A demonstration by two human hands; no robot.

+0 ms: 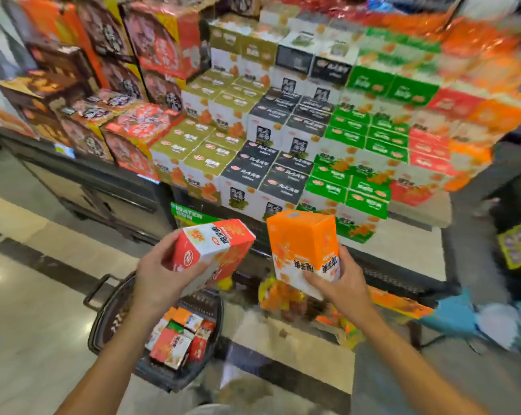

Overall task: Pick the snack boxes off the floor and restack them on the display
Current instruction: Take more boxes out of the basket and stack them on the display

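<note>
My left hand (160,274) grips a red and white snack box (215,253), held tilted in front of me. My right hand (338,280) grips an orange and white snack box (302,247), held upright with its print upside down. Both boxes hang in the air below the stepped display (283,139), which is stacked with rows of olive, black, green, red and orange boxes. On the floor under my left hand stands a dark shopping basket (109,319) with several red and orange snack boxes (175,339) inside.
Large dark and red cartons (109,85) are piled at the left of the display. A bare pale shelf (402,250) runs under the green boxes. Orange packets (283,295) hang below it. A blue stool (450,316) stands on the right.
</note>
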